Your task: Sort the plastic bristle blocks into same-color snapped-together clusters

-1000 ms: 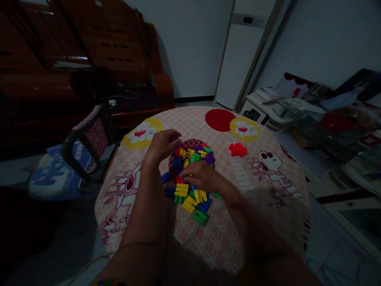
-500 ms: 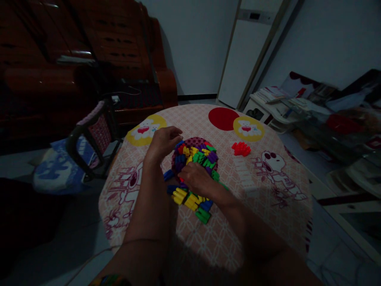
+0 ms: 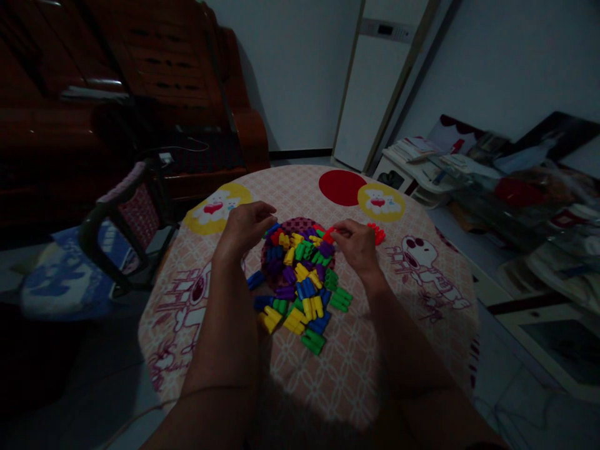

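A loose pile of plastic building blocks [image 3: 302, 255] in yellow, green, blue, purple and red fills a dark red, hole-patterned basket [image 3: 300, 223] and spills onto the cloth in front of it. My right hand [image 3: 359, 247] is at the pile's right side, its fingertips pinched on a red block [image 3: 329, 235]. At the left rim hovers my left hand [image 3: 246, 230], thumb and fingers apart, with nothing visible between them. A blue block [image 3: 273, 230] lies close by its thumb. Beyond my right hand sits a cluster of red blocks [image 3: 377, 234], partly hidden by that hand.
A patterned cloth covers the round table [image 3: 337, 375]. To the left stands a chair [image 3: 135, 212], with a wooden sofa [image 3: 187, 94] behind it. A cluttered side table [image 3: 422, 156] is at the right, near a tall white cabinet-like unit [image 3: 375, 87].
My right hand has moved from the middle of the pile to its right side and now pinches a red block. My left hand stays near the left rim. The view has shifted slightly.
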Available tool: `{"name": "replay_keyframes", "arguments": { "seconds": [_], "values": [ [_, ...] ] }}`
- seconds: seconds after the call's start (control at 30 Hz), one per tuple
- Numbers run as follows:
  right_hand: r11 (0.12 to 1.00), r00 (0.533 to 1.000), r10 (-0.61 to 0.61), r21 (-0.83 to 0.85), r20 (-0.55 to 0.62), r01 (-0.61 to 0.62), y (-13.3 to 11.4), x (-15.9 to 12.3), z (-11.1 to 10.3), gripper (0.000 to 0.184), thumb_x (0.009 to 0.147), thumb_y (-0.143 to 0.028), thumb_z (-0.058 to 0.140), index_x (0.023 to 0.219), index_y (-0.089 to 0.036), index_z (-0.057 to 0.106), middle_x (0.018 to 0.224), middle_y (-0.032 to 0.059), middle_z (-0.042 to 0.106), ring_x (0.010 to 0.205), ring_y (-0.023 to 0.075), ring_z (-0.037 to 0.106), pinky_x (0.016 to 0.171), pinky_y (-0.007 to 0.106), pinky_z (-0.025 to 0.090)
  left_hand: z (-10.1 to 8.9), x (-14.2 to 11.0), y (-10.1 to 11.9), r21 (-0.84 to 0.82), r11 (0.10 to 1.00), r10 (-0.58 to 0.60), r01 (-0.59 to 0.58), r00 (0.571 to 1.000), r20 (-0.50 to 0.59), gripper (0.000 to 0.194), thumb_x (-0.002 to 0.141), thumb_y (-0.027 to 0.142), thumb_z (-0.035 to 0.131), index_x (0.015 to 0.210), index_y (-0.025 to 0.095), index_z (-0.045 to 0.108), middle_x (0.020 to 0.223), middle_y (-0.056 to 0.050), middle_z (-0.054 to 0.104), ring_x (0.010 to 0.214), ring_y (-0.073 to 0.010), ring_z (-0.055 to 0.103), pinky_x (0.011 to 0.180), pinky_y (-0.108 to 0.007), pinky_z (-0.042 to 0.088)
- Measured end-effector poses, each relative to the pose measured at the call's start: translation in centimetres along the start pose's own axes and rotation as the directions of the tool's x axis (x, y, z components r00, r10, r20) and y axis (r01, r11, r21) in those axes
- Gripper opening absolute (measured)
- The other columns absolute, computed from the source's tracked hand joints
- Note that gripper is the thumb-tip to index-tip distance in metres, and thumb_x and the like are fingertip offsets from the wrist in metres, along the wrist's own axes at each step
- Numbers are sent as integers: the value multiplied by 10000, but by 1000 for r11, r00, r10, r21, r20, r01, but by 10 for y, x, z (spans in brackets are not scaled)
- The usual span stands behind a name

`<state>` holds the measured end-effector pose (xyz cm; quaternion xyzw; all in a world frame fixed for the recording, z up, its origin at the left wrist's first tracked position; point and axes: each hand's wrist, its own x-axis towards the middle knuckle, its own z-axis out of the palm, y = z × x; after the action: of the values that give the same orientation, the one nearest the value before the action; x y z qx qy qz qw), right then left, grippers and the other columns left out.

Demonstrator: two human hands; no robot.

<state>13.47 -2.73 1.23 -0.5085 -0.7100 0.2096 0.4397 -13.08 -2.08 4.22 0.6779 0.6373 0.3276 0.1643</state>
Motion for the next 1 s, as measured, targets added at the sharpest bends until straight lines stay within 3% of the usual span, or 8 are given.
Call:
{"name": "replay_keyframes", "arguments": {
  "seconds": [0.17, 0.33, 0.67, 0.9, 1.0],
  "values": [
    [961, 965, 61, -245, -254, -125, 48, 13, -27, 98, 778, -233, 645, 690, -193, 656, 715, 31, 692, 679, 184, 625, 692, 309, 482, 1, 0, 2, 4, 1000, -4, 4, 1000, 8, 364, 800, 353, 623, 1080, 162, 757, 959, -96, 783, 869, -231, 702, 826, -335, 541],
    [878, 966, 7, -462, -258, -130, 71, 9, -22, 122, 803, -187, 612, 685, -210, 592, 756, 56, 661, 743, 200, 579, 739, 322, 444, 0, 0, 4, 16, 1000, -1, 1, 1000, 21, 362, 801, 335, 622, 1077, 148, 762, 975, -112, 784, 877, -235, 704, 829, -332, 541],
    [794, 981, -14, -598, -193, -106, 81, 10, -16, 133, 889, -184, 593, 758, -200, 608, 880, 84, 606, 808, 214, 535, 718, 313, 377, 5, 3, -6, 27, 1000, -8, 7, 1000, 19, 349, 780, 344, 629, 1060, 191, 768, 946, -81, 788, 857, -228, 703, 817, -328, 541],
    [802, 968, -76, -591, -239, -83, 70, 7, -19, 165, 947, -246, 569, 812, -196, 649, 899, 84, 624, 806, 209, 546, 704, 305, 365, 18, 7, -20, 122, 992, -48, 22, 976, 210, 293, 702, 293, 669, 954, 221, 799, 773, -50, 762, 730, -234, 692, 707, -311, 512],
    [822, 968, -114, -568, -225, -36, 59, 4, -12, 173, 956, -241, 568, 811, -193, 650, 879, 82, 644, 825, 209, 568, 726, 300, 379, 29, 9, -19, 176, 984, -47, 12, 979, 200, 282, 690, 234, 650, 930, 235, 799, 758, -52, 751, 726, -241, 684, 706, -317, 505]
  ]
}}
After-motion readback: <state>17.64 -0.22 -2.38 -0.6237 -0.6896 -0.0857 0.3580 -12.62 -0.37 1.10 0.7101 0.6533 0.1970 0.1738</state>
